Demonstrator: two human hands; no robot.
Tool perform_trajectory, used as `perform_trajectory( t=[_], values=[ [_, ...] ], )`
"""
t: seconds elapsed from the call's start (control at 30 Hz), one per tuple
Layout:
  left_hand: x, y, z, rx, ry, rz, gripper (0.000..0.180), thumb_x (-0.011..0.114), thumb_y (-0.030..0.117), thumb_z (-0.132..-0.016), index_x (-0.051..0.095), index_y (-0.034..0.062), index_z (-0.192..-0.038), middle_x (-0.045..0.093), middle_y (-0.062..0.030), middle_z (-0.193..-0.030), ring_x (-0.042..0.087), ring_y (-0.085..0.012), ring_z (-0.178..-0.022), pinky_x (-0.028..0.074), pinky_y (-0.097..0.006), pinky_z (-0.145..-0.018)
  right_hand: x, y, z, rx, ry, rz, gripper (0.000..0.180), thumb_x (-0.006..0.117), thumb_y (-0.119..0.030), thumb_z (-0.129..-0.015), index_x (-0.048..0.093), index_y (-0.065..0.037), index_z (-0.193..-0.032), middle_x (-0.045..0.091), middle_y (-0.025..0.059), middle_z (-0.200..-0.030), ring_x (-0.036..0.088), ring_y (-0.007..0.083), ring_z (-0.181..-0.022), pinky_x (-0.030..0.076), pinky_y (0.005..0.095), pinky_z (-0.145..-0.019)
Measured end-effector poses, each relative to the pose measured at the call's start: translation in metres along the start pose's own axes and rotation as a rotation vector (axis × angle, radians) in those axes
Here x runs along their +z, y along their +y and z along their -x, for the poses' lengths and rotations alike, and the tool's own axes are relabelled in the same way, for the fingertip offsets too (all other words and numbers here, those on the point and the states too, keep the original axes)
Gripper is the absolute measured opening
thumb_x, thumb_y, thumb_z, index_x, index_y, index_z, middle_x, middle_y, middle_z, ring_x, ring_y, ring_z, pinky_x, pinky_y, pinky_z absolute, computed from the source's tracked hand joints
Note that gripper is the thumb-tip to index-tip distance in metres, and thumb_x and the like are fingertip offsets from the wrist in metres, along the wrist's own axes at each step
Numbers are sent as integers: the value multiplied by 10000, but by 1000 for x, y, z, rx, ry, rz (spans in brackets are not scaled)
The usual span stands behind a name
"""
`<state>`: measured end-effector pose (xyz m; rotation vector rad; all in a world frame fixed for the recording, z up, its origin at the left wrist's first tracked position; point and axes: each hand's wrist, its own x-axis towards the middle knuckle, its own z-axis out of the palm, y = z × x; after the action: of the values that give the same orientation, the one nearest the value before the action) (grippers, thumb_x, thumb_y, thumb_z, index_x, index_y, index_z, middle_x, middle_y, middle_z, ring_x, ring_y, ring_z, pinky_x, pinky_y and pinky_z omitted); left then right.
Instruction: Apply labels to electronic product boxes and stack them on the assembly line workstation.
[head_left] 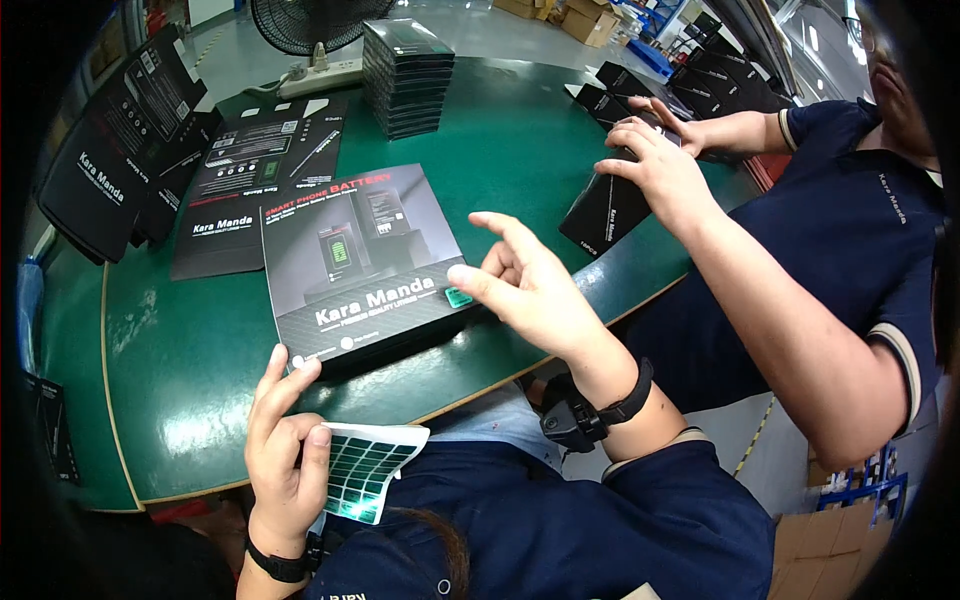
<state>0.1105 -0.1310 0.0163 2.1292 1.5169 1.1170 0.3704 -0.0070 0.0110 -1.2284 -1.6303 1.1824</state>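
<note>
A black cardboard box (365, 262) printed with phone battery pictures lies on the table in front of me. A small green shiny sticker (458, 297) sits near its lower right corner. The thumb of my right hand (530, 290) is at that sticker, with the index finger stretched out over the box's right side and the other fingers partly curled. My left hand (285, 450) pinches a white-backed sheet of green shiny stickers (362, 470) between thumb and bent fingers. Its two upper fingertips reach the box's lower left corner.
Unfolded black cartons (225, 215) lie and lean at the left. A stack of thin dark packs (408, 80) stands at the back beside a power strip (320, 78) and a fan (300, 22). On the right, a co-worker's hands (655, 160) hold another black box (607, 210). The green table (520, 120) has a curved front edge.
</note>
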Motion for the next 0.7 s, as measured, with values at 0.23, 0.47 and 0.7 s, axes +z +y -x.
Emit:
perform_trajectory(
  t=[0.23, 0.47, 0.7],
  values=[
    [-5, 0, -4, 5, -7, 29, 126, 566, 66, -867, 552, 10, -756, 597, -194, -1205, 445, -439, -1261, 344, -479, -1034, 13, 8, 2, -43, -62, 14, 500, 544, -315, -949, 461, 24, -1307, 506, -2, -740, 438, 47, -583, 362, 200, -506],
    [-3, -1, -3, 20, 0, 0, 135, 569, 75, -863, 547, 8, -747, 598, -195, -1203, 450, -438, -1257, 345, -480, -1031, 10, 11, 8, 70, -20, -235, 423, 458, -302, -995, 506, 7, -1279, 510, 2, -751, 486, 57, -584, 399, 188, -502],
    [-6, 1, -8, 32, 11, 2, 162, 564, 102, -868, 543, 21, -730, 620, -169, -1175, 473, -420, -1237, 366, -463, -1011, 16, 11, 7, 104, -13, 4, 472, 561, -312, -938, 505, 38, -1251, 550, 45, -687, 496, 105, -627, 417, 265, -589]
  ],
)
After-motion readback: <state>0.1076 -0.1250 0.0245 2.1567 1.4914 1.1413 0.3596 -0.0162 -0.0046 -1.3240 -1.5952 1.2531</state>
